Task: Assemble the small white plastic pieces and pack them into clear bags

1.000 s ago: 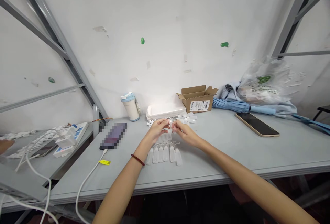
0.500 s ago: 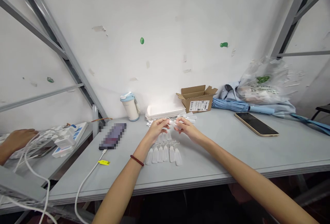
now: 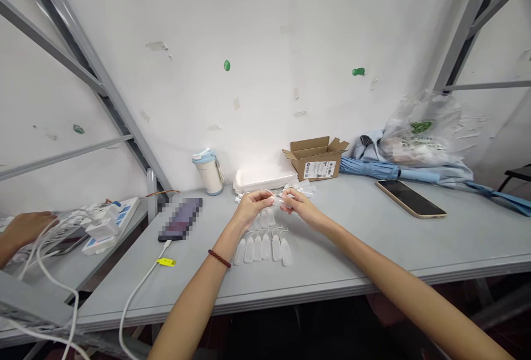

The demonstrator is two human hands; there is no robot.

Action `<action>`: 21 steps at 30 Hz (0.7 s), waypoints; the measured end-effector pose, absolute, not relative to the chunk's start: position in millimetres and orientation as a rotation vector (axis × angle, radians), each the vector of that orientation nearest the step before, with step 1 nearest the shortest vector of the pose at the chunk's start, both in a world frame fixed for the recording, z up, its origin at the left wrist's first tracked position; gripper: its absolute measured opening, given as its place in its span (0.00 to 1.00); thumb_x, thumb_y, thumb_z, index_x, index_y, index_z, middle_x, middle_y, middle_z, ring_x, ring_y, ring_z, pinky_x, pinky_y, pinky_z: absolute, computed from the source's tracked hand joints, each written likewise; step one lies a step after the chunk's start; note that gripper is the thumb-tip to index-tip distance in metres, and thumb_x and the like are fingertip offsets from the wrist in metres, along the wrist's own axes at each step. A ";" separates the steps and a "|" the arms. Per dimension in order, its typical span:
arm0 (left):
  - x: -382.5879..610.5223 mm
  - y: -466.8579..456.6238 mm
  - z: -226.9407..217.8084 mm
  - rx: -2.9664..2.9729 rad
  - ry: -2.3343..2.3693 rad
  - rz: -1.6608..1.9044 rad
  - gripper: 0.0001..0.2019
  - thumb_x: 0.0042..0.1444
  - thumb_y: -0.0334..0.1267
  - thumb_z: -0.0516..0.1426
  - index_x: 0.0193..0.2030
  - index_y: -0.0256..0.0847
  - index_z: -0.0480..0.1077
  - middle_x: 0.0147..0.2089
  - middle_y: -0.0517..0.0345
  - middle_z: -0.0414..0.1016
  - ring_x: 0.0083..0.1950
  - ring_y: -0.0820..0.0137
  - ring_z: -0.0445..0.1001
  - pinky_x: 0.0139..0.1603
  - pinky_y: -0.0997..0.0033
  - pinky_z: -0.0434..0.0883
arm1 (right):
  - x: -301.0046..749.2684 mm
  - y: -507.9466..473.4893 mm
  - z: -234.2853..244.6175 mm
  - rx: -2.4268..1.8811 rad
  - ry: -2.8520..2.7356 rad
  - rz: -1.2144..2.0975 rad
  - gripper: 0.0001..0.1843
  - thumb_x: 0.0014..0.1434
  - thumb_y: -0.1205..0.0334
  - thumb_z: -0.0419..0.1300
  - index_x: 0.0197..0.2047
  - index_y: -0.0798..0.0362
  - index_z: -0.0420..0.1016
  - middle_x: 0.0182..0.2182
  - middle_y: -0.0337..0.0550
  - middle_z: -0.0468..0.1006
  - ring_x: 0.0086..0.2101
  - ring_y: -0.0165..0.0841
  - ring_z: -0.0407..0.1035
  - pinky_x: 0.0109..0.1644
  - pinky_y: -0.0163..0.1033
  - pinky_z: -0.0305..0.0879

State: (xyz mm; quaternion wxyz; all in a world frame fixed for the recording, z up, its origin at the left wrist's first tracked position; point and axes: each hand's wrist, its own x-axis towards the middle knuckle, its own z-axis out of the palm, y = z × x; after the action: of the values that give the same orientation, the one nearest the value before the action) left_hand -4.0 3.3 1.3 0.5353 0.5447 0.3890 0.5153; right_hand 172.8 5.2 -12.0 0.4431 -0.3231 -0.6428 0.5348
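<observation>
Over the middle of the grey table [image 3: 357, 249], my left hand [image 3: 249, 209] and my right hand [image 3: 299, 207] meet, both pinched on one small translucent white plastic piece [image 3: 277, 198] held between them. Just below the hands lies a row of several small white squeeze bottles [image 3: 262, 248] with looped caps. Behind the hands sits a pile of loose white bottle parts [image 3: 299, 187] in front of a white tray [image 3: 261, 179].
A blurred phone [image 3: 181, 219] with a white cable [image 3: 136, 293] lies left; a second phone [image 3: 410, 198] lies right. At the back stand a blue-lidded cup [image 3: 208, 171], an open cardboard box [image 3: 317, 158], a blue umbrella [image 3: 385, 171] and a plastic bag [image 3: 423, 133]. Another person's hand [image 3: 22, 228] rests by a power strip [image 3: 110, 222].
My hands have risen slightly and drawn a little apart on the small piece. The other person's hand came into view at the far left.
</observation>
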 end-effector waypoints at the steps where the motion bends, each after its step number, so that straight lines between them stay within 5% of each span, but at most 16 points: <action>1: -4.0 3.0 1.7 1.291 0.922 1.235 0.16 0.32 0.39 0.70 0.29 0.36 0.76 0.38 0.54 0.76 0.38 0.70 0.70 0.43 0.69 0.67 | 172.8 5.4 -12.1 -0.803 -1.604 1.315 0.13 0.53 0.50 0.54 0.34 0.50 0.59 0.23 0.33 0.67 0.27 0.29 0.62 0.34 0.36 0.55; 9: -2.4 2.5 2.9 1.225 0.875 1.252 0.16 0.35 0.39 0.69 0.32 0.36 0.76 0.38 0.54 0.77 0.39 0.71 0.72 0.45 0.69 0.68 | 172.4 3.9 -10.5 -0.829 -1.641 1.271 0.12 0.55 0.51 0.52 0.34 0.50 0.59 0.22 0.32 0.67 0.26 0.28 0.60 0.34 0.36 0.54; 16: -1.7 1.4 0.9 1.431 1.101 1.123 0.20 0.46 0.54 0.61 0.22 0.34 0.71 0.20 0.58 0.69 0.21 0.74 0.67 0.23 0.72 0.65 | 172.2 2.0 -8.0 -0.824 -1.651 1.266 0.11 0.55 0.51 0.53 0.34 0.50 0.58 0.21 0.32 0.67 0.25 0.28 0.59 0.34 0.36 0.54; 21: -3.8 -2.4 4.7 1.544 1.069 1.054 0.19 0.47 0.52 0.61 0.25 0.34 0.72 0.25 0.55 0.71 0.25 0.73 0.68 0.25 0.73 0.66 | 173.6 4.1 -10.7 -0.832 -1.665 1.253 0.13 0.55 0.50 0.53 0.33 0.50 0.58 0.22 0.32 0.67 0.25 0.28 0.59 0.34 0.36 0.53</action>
State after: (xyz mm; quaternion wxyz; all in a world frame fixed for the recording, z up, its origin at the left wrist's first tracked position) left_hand -3.8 -2.4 4.7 0.4742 0.6311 0.4372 0.4310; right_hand 173.6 4.1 -10.7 0.4341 -0.3343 -0.6684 0.5030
